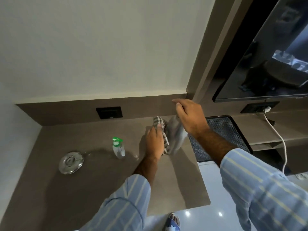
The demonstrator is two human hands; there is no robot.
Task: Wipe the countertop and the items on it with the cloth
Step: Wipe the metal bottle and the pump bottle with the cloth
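Closed around the top of a blurred grey container (176, 135) tilted over the countertop (100, 180), the right hand (190, 117) steadied it while the left hand (154, 144) pressed the bunched checked cloth (160, 124) against its side; firmer bracing would probably suit full-length strokes.

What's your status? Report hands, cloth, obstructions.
Left hand pressing checked cloth against grey container. Right hand gripping container top, tilted. Spray bottle, steel lid standing left, clear of work.

wall socket (109, 112), television (270, 52), white cable (281, 142)
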